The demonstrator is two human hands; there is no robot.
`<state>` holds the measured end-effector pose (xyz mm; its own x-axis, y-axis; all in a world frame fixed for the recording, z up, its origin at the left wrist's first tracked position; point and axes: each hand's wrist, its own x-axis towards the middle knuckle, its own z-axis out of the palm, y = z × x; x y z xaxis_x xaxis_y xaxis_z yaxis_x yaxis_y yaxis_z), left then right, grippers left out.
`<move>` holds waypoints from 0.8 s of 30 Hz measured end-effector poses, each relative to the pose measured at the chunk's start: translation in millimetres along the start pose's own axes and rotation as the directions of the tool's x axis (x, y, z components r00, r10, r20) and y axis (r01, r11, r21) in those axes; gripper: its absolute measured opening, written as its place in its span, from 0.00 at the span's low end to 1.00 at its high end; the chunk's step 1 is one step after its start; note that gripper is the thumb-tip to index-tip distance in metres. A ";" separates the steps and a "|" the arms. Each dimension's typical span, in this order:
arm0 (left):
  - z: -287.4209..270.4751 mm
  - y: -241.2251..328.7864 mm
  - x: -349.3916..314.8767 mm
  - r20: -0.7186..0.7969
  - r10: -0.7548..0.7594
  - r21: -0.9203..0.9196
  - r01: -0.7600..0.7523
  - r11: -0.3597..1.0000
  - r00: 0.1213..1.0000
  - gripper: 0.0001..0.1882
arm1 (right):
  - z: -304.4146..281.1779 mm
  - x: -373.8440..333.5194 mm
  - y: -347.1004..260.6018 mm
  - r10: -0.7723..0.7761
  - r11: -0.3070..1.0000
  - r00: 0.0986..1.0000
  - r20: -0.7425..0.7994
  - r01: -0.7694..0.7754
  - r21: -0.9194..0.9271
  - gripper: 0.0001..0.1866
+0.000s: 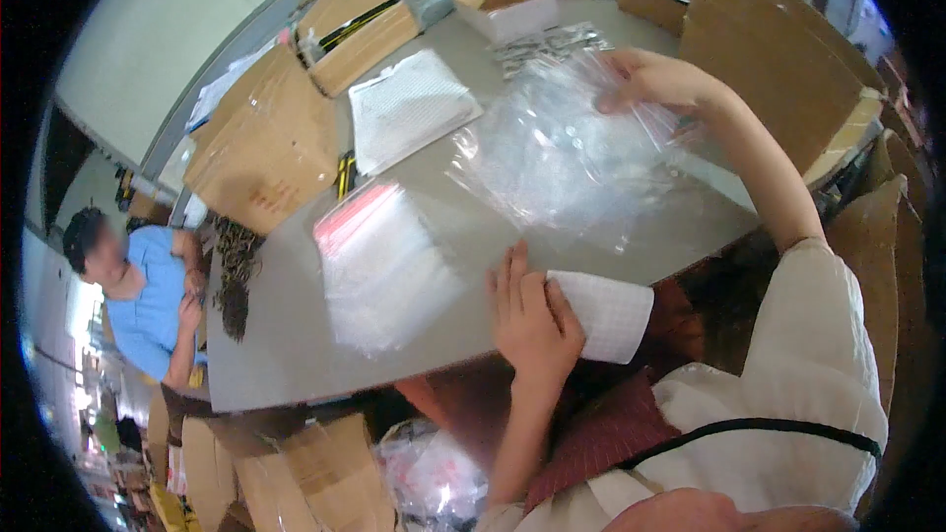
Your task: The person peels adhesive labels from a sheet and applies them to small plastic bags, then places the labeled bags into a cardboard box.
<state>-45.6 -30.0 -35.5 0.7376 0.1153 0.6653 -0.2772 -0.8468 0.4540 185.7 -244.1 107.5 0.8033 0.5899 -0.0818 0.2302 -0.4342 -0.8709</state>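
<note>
My right hand (655,84) reaches far over the table, its fingers closed on the upper edge of a loose pile of clear plastic bags (572,153). My left hand (537,320) is at the near table edge, fingers stretched out. Its thumb side touches a white, finely checked flat piece (606,315), which juts past the table edge; whether it is cloth or a pouch I cannot tell. Left of that hand lies a stack of clear zip bags (384,271) with red-pink top strips. Beyond it is a white textured pouch (414,108).
Cardboard boxes stand on the table at the left (266,138), far side (365,30) and right (769,59). A small open box (507,10) is at the back. Dark dried stems (235,276) lie by the left edge, where a person in blue (148,286) sits. Open cartons (305,473) stand below.
</note>
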 end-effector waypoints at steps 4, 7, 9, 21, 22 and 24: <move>-1.3 -0.6 -0.9 0.029 0.023 -0.005 -0.023 1.000 0.999 0.05 | -15.0 -52.2 31.1 0.214 0.929 0.974 -0.079 -0.228 -0.292 0.25; -5.2 2.3 0.2 0.037 0.035 0.003 -0.035 0.999 0.999 0.03 | -23.0 -71.3 53.0 0.271 0.883 0.961 -0.061 -0.273 -0.383 0.24; -3.1 1.4 0.9 0.049 0.045 0.013 -0.046 0.999 0.998 0.02 | -11.9 -79.7 66.1 0.128 0.858 0.982 -0.136 -0.179 -0.481 0.20; -0.6 1.4 -0.4 -0.019 0.056 0.044 -0.055 0.997 0.998 0.02 | 86.8 -55.6 88.2 -0.510 0.562 0.816 -0.272 0.076 -0.824 0.09; -0.3 0.6 -1.1 -0.015 0.059 0.046 -0.058 0.997 0.998 0.02 | 87.6 -48.8 88.3 -0.513 0.562 0.813 -0.274 0.077 -0.824 0.09; -0.4 -2.8 -1.9 -0.006 0.070 0.049 -0.069 0.996 0.998 0.02 | 83.6 -31.0 90.0 -0.547 0.527 0.818 -0.176 0.174 -0.832 0.09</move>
<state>-46.5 -27.7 -37.8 0.7125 0.0595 0.6991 -0.2967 -0.8774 0.3771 135.6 -244.6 -8.9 0.6280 0.6005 0.4950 0.7178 -0.6927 -0.0703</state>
